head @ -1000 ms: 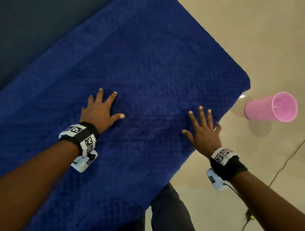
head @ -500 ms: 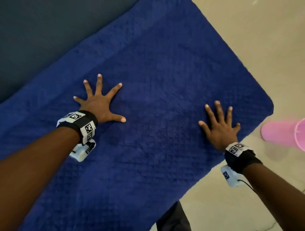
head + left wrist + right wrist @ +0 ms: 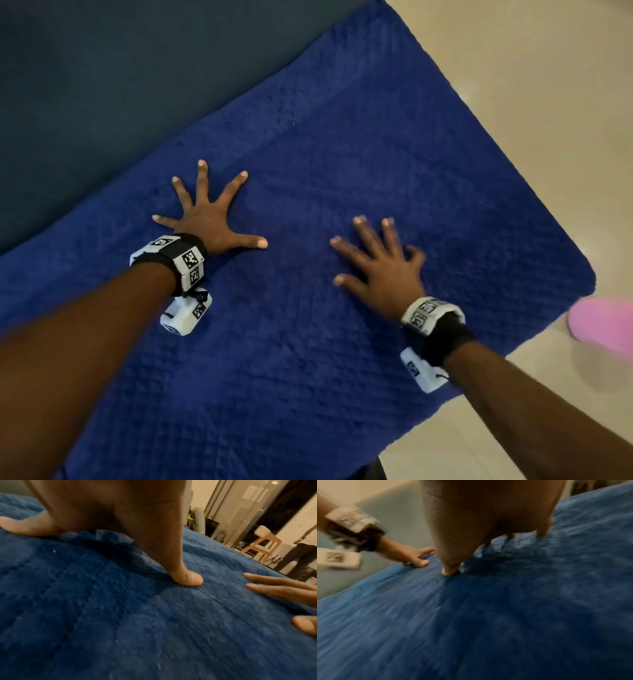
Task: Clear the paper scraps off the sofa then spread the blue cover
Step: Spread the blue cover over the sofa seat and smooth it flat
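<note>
The blue quilted cover [image 3: 342, 359] lies flat over the dark sofa [image 3: 102, 85], one corner hanging near the floor at the right. My left hand [image 3: 209, 219] presses flat on it with fingers spread wide. My right hand [image 3: 380, 267] also lies flat on the cover with straight fingers, close beside the left and blurred by motion. In the left wrist view my left thumb [image 3: 187, 580] pushes into the cover [image 3: 120, 615], and the right hand's fingertips [image 3: 274, 588] show at the right. No paper scraps are in sight.
A pink cup [image 3: 603, 325] lies on the beige floor [image 3: 548, 102] just past the cover's right corner. In the left wrist view a wooden stool [image 3: 262, 542] and a standing person's legs [image 3: 298, 561] are far off.
My right hand has slid left across the cover, away from its right corner and towards my left hand. My left hand has spread its fingers wider and stayed where it was.
</note>
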